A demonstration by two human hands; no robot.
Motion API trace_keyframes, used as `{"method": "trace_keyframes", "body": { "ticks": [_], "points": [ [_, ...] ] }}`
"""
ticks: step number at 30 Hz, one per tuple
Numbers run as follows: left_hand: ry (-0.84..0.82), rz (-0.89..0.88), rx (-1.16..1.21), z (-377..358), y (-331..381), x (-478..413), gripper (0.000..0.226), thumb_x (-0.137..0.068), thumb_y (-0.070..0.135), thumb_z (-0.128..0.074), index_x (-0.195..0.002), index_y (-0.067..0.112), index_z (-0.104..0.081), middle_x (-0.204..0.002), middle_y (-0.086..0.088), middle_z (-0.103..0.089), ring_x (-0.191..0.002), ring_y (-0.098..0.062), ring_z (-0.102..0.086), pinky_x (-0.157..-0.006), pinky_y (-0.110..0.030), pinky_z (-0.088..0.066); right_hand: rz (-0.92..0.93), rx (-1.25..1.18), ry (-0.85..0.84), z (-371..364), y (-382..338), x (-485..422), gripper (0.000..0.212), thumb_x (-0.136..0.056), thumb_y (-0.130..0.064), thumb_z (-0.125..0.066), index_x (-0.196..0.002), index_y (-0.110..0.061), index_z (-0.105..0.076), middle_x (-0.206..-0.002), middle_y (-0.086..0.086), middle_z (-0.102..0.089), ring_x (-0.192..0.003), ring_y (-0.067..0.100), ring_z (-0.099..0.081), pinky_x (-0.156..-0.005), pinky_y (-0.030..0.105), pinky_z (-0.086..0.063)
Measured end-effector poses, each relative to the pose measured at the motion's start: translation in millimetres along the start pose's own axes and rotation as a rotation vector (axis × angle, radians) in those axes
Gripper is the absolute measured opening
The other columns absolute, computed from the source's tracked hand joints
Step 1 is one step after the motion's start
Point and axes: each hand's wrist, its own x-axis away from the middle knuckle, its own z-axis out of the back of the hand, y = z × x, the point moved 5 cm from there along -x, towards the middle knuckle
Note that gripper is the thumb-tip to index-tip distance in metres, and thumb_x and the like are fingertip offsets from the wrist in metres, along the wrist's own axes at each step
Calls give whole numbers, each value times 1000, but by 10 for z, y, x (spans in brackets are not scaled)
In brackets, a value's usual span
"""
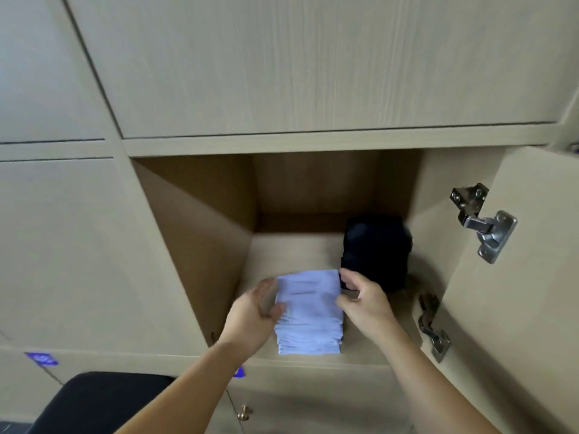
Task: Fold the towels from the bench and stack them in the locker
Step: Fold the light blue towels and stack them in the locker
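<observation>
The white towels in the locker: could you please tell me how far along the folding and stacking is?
Done: folded dark towels sit at the back right of the locker, and folded white towels are stacked in front. In hand: the left hand and right hand grip the white stack's sides, seemingly squaring it. Left: unclear, since only a black seat corner shows; the door is open.

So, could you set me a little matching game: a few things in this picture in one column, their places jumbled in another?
Things:
1. white towels
2. dark towels
3. hinge
4. black seat

Places:
A. on the open door, right
B. lower left, outside the locker
C. between the left hand and right hand
D. locker floor, back right

Pairs: 1-C, 2-D, 3-A, 4-B.
</observation>
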Motion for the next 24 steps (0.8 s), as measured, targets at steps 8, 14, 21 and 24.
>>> {"method": "trace_keyframes", "body": {
  "ticks": [8,14,21,24],
  "points": [
    [8,50,-201,775,303,881,46,-96,31,-58,-137,11,-51,-125,-7,-63,-113,-27,-60,-92,-30,-46,80,165,-170,18,-783,645,63,-85,-21,-69,-142,-15,-45,-142,3,-50,-131,18,-47,-106,30,-38],
    [97,159,-163,1276,-49,1707,53,-96,37,-58,-143,16,-47,-144,-4,-53,-131,-22,-49,-108,-32,-38,167,128,-312,-420,-1287,1321,60,-85,-19,-69,-141,-15,-46,-132,2,-56,-119,13,-53,-96,22,-39],
    [210,323,-161,1623,-792,2701,51,-94,36,-58,-141,17,-51,-135,-3,-61,-122,-19,-57,-101,-28,-42,299,163,-488,-1316,-1635,2051,62,-84,-20,-71,-141,-13,-47,-137,7,-55,-120,17,-56,-104,31,-42],
    [256,401,-125,1706,-1136,3156,47,-95,30,-57,-140,15,-52,-137,-3,-59,-124,-18,-55,-101,-26,-40,313,185,-582,-1708,-1652,2334,60,-84,-21,-68,-141,-15,-47,-136,4,-56,-120,15,-56,-103,29,-42]
  ]
}}
